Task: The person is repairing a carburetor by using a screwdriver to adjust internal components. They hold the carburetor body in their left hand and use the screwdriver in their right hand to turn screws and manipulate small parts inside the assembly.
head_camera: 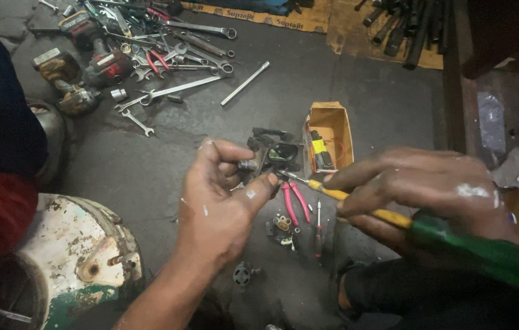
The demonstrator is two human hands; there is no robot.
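Left hand (219,198) pinches carburetor (271,156) — right hand (421,189) angles screwdriver (333,192) in.

Left hand (219,198) fingers curled, pinching, right hand (421,189) closed, gripping

I have one head camera only; it looks steeply down, close over both hands, onto the grey floor (149,159) beyond.
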